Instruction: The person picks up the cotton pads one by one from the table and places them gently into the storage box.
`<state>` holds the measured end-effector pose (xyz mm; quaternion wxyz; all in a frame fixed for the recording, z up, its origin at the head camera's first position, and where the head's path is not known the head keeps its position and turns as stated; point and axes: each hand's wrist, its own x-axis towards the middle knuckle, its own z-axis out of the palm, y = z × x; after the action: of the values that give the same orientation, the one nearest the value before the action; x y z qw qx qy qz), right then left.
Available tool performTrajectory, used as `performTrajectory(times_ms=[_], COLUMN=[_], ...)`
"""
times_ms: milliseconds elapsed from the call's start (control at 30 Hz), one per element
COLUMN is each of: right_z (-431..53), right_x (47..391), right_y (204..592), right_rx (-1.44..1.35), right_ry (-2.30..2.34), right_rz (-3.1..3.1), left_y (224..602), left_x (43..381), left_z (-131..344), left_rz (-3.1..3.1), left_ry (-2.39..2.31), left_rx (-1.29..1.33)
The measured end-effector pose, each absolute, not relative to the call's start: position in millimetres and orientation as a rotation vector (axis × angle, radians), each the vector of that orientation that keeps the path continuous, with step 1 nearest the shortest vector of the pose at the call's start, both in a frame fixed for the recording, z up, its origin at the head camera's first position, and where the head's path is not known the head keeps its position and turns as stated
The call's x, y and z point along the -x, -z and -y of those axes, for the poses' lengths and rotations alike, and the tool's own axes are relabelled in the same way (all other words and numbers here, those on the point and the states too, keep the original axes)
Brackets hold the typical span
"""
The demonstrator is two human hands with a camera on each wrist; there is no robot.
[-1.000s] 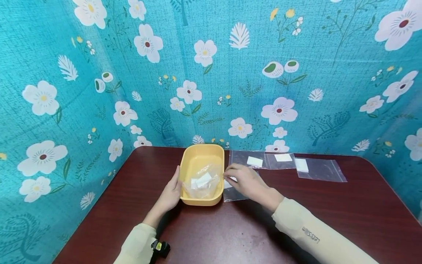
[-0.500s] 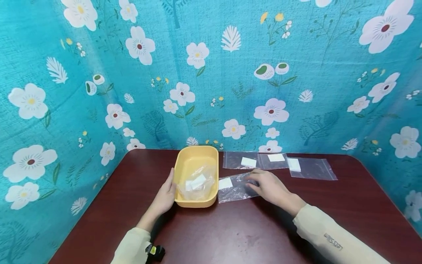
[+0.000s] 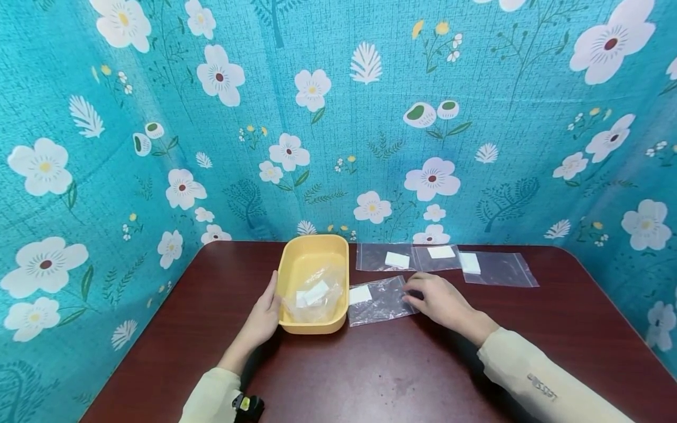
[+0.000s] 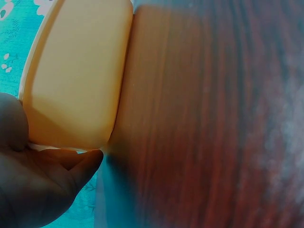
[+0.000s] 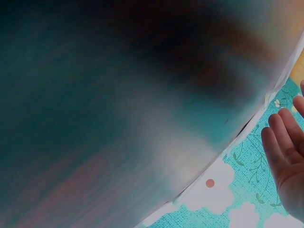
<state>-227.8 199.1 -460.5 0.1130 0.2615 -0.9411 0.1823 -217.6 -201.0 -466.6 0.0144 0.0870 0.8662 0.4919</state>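
1. we see a dark red-brown table (image 3: 370, 376) set against a teal curtain (image 3: 338, 117) printed with white flowers.
2. our left hand (image 3: 262, 317) rests flat against the left side of a yellow plastic tub (image 3: 307, 258), fingers straight and relaxed along its wall, thumb under its rim in the left wrist view.
3. inside the tub lies a crumpled clear zip bag (image 3: 314, 291) with white cards in it.
4. just to the right of the tub, touching its side, a clear zip bag with a white card (image 3: 376, 299) lies flat on the table.
5. our right hand (image 3: 441, 301) lies palm down on the right edge of this bag, fingers spread loosely and nearly straight, pressing rather than gripping.
6. behind it, near the curtain, three more clear zip bags (image 3: 446, 261) with white cards lie in an overlapping row.
7. both arms wear pale cream sleeves (image 3: 534, 382).
8. the right wrist view is mostly blurred, showing only open fingers (image 5: 285, 142).
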Motion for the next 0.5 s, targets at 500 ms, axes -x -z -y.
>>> performTrajectory(times_ms=[500], right_z=[-189.8], right_x=[230.6], right_y=[465.1], right_rx=[-0.809], right_ry=[-0.538], right_rz=[2.782], left_y=[467.1], left_x=[218.2], left_z=[201.4], left_rz=[-2.682], left_ry=[-1.541], left_rx=[-0.267])
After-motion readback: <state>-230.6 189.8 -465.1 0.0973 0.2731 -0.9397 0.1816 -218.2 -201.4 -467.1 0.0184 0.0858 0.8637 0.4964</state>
